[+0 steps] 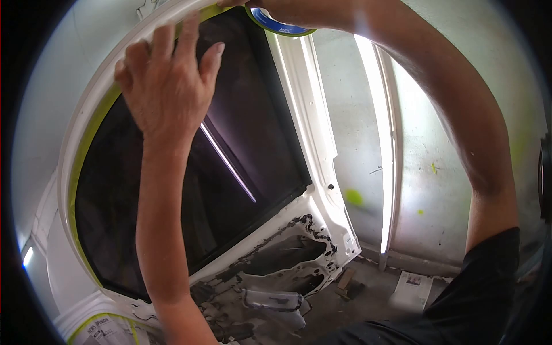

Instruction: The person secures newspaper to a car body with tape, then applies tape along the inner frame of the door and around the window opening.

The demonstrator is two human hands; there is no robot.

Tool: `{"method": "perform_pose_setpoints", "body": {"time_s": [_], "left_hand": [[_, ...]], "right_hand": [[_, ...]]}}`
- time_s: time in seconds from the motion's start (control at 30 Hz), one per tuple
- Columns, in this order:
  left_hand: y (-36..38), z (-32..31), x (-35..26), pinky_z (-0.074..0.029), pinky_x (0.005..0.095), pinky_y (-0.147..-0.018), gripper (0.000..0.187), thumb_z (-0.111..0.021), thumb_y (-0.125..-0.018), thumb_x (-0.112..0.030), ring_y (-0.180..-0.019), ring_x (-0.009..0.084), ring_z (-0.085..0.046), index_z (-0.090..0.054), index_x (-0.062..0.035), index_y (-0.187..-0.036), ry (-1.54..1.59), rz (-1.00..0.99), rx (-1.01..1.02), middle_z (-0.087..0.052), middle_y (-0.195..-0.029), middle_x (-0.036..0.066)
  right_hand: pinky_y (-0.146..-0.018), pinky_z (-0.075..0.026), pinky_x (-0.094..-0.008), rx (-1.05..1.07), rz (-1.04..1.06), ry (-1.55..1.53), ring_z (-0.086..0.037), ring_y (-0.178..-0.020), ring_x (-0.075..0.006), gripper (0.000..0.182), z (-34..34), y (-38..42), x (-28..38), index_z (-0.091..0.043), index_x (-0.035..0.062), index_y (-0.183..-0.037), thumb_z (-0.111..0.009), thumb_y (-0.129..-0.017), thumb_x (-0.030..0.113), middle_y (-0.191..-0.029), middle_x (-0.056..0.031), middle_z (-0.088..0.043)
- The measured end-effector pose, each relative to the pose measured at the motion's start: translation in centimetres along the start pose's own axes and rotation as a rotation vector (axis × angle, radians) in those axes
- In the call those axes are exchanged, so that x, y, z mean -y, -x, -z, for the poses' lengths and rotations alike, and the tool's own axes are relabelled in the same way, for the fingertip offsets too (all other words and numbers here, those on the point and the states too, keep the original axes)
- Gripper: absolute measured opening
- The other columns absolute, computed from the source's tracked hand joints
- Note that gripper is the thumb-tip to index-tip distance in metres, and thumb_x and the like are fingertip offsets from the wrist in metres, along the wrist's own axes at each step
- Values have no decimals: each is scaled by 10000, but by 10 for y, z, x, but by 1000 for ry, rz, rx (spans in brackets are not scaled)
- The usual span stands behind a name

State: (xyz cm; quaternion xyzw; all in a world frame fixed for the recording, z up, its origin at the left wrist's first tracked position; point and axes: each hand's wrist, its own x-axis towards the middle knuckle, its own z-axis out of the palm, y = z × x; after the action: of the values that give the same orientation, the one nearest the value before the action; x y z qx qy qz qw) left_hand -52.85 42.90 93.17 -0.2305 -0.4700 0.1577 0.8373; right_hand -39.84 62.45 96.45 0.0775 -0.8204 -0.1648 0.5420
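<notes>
A white car door (305,98) with a dark window (253,109) stands before me, tilted in view. Yellow-green masking tape (92,135) runs along the inner curve of its window frame. My left hand (169,86) is at the upper part of the frame, fingers apart, the fingertips on or close to the taped edge. At the top of the view my right hand (276,7) grips a roll of masking tape (282,26) with a blue, printed core. The upper part of that hand and roll is cut off by the view's edge.
Below the window, the door's inner panel has an opening (287,253) ringed with black residue. Newspaper (103,330) edged with tape covers a surface at lower left. A paper sheet (413,290) and small blocks (348,282) lie on the floor. A bright light strip (382,144) lines the wall.
</notes>
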Motion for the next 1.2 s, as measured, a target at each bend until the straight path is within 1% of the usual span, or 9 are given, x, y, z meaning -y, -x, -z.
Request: {"method": "perform_pose_setpoints", "body": {"time_s": [0.13, 0.33, 0.47, 0.67, 0.93, 1.0, 1.07, 1.1, 1.2], "left_hand": [[21, 4, 24, -484, 484, -936, 539, -678, -936, -562, -1020, 248, -524, -664, -275, -1392, -48, -2, 26, -578, -1154, -34], [3, 3, 0, -509, 562, -935, 507, -635, -972, -554, -1140, 277, -540, -670, -259, -1382, -9, 42, 101, -582, -1225, 16], [-15, -1, -20, -532, 531, -902, 478, -642, -974, -535, -1122, 278, -556, -703, -220, -1328, 76, 68, 54, -614, -1237, 12], [-11, -9, -19, -489, 447, -877, 498, -732, -920, -453, -1007, 246, -549, -663, -210, -1349, 28, 13, 16, -603, -1154, -16], [-3, -12, -13, -481, 435, -944, 606, -723, -920, -477, -1081, 247, -546, -613, -162, -1426, 51, -35, -17, -583, -1217, -9], [-4, -13, -16, -476, 441, -958, 618, -712, -923, -485, -1097, 251, -542, -609, -147, -1431, 29, -30, -10, -581, -1223, -4], [-4, -11, -20, -473, 449, -965, 621, -700, -929, -491, -1111, 255, -537, -609, -135, -1429, 7, -26, 1, -578, -1225, 2], [-3, -10, -20, -473, 448, -964, 621, -697, -931, -490, -1113, 257, -538, -609, -130, -1429, 19, -25, 8, -576, -1231, 5], [-4, -11, -20, -473, 447, -962, 624, -688, -936, -491, -1121, 264, -538, -608, -117, -1429, 36, -18, 17, -568, -1253, 14]], "right_hand": [[-826, -599, -448, -21, 74, -121, -728, -963, -347, 331, 9, 12, -2, -744, 92, -1143, -523, -912, 2, -1060, -191, -736], [-806, -605, -417, 111, -18, -260, -729, -978, -327, 328, 14, 2, -5, -732, 84, -1174, -535, -928, -6, -1074, -186, -736], [-811, -601, -425, 31, 42, -421, -728, -974, -334, 343, 9, 12, -10, -723, 96, -1209, -522, -946, 2, -1069, -195, -735], [-879, -568, -480, -57, 12, -228, -710, -1003, -385, 322, -33, 8, -14, -716, 120, -1240, -505, -997, 126, -1076, -224, -726], [-831, -579, -470, -336, 157, -417, -717, -963, -400, 281, -43, 10, -24, -729, 25, -1158, -529, -980, 111, -1017, -238, -727], [-781, -593, -467, -320, 117, -236, -724, -949, -402, 253, -50, 16, -19, -723, -20, -1102, -544, -973, 104, -945, -279, -711], [-723, -631, -419, -380, 102, -49, -757, -864, -269, 363, -57, 30, 1, -677, 126, -1336, -629, -977, 141, -1019, -152, -687], [-750, -624, -471, -313, 91, -63, -755, -887, -336, 261, -51, 39, 10, -741, 64, -1190, -623, -971, 142, -1052, -206, -694], [-745, -632, -452, -205, -29, -28, -756, -885, -372, 232, -45, 40, 24, -741, 18, -1119, -631, -963, 149, -1040, -265, -692]]}}
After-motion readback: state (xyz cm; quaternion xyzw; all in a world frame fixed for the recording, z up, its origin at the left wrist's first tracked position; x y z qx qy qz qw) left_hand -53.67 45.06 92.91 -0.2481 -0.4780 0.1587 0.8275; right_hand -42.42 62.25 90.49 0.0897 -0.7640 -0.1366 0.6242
